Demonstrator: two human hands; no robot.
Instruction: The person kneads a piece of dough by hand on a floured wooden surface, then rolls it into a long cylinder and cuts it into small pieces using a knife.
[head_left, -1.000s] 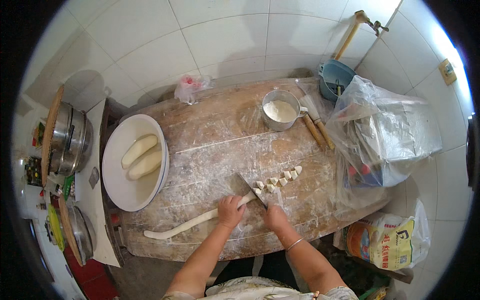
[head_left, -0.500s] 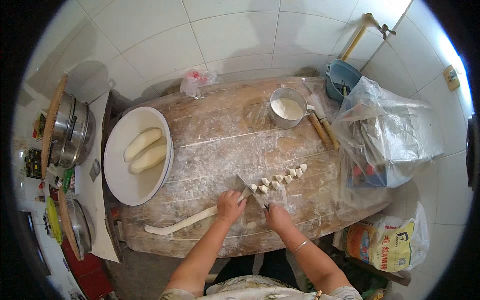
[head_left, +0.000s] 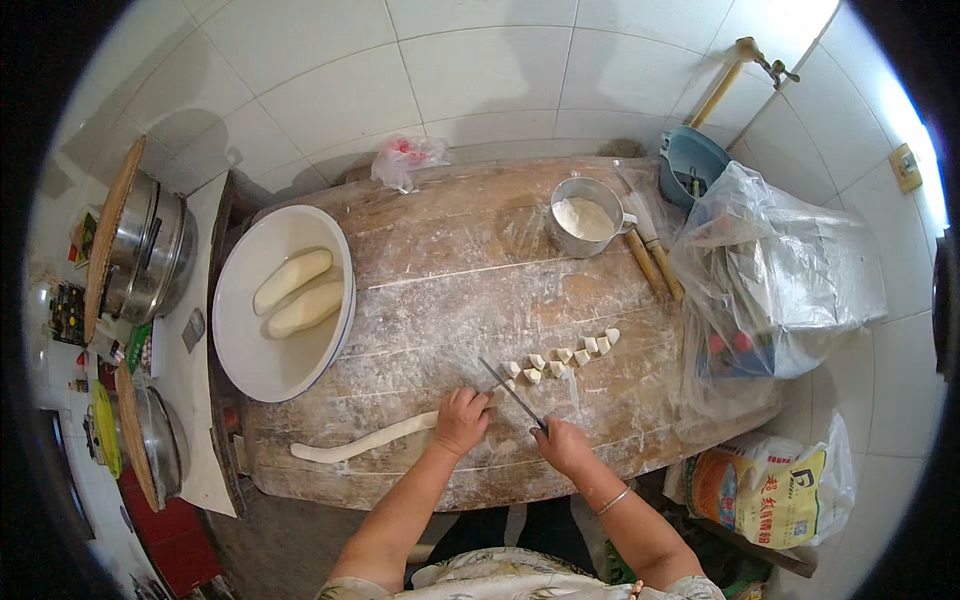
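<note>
A long rope of pale dough (head_left: pixel 370 440) lies on the floury wooden board, its right end under my left hand (head_left: pixel 463 420). The fingers of that hand are curled over the dough. My right hand (head_left: pixel 566 446) is closed around the handle of a knife (head_left: pixel 512 392). Its blade points up and left, seen almost edge-on, just right of my left fingers. Several small cut dough pieces (head_left: pixel 557 369) lie in two uneven rows, running from beside the blade toward the upper right.
A white basin (head_left: pixel 226 345) at the left holds two thick dough logs (head_left: pixel 305 308). A metal cup of flour (head_left: pixel 585 218) and rolling pins (head_left: pixel 650 265) are at the far right. A plastic-covered box (head_left: pixel 790 270) borders the board (head_left: pixel 430 300); a flour bag (head_left: pixel 770 490) sits below.
The knife blade has turned from showing its broad side to nearly edge-on. Near its tip, one more dough piece now shows. The whole view has shifted slightly.
</note>
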